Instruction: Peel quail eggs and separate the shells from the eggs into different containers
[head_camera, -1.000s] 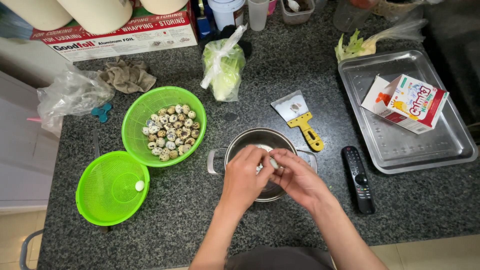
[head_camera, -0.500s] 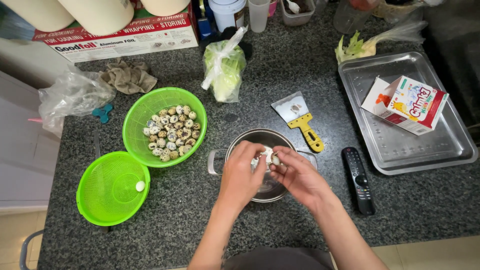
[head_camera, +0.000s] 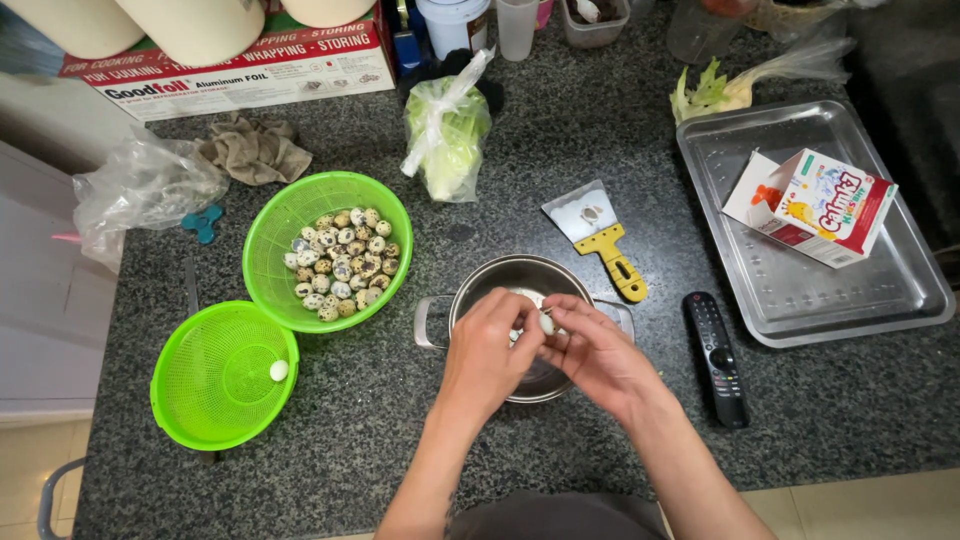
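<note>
Both hands meet over the steel pot (head_camera: 500, 285), and between them sits a small white egg (head_camera: 546, 323). The left hand (head_camera: 487, 352) pinches it from its side with thumb and fingertips pressed in; the right hand (head_camera: 597, 356) closes on it from the other side, its fingers curled against the shell. The egg hangs just above the pot's open mouth, touching only fingers. Whether any shell clings to it is too small to tell.

The step in hand looks like peeling: the egg is bare and pale where it shows, and the pot directly below the grip seems to catch the bits. To the left of the grip, well apart, a green bowl (head_camera: 275, 225) holds a heap of speckled eggs (head_camera: 345, 263). Further left and nearer the person, a green strainer (head_camera: 190, 385) holds one peeled egg (head_camera: 278, 370).

The next move calls for a light touch, I judge: the thumbs must strip shell without crushing the soft white, and the egg must be kept over the pot.

Right of the grip lie a yellow-handled scraper (head_camera: 605, 240) and a black remote (head_camera: 715, 355).
</note>
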